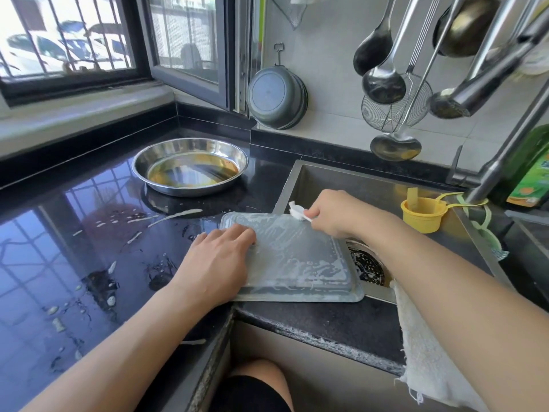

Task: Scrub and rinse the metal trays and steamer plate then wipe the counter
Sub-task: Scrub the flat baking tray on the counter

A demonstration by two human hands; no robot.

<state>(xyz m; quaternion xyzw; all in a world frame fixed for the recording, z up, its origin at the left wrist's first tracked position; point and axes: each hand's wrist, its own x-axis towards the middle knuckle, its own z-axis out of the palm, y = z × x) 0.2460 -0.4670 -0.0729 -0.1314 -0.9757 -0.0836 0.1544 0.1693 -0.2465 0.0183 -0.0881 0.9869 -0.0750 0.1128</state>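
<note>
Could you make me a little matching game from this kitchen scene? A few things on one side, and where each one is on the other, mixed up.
Things:
1. Round pan
2. Soapy tray
3. Yellow cup
4. Cloth
5. Ladles

Places:
A. Hanging on the wall
B. Across the sink's left edge, under the left hand and the brush gripped by the right hand
C. On the black counter near the window
D. Draped over the sink's front edge
E. At the sink's right edge, by the tap

Pairs: 1-C, 2-B, 3-E, 4-D, 5-A
</note>
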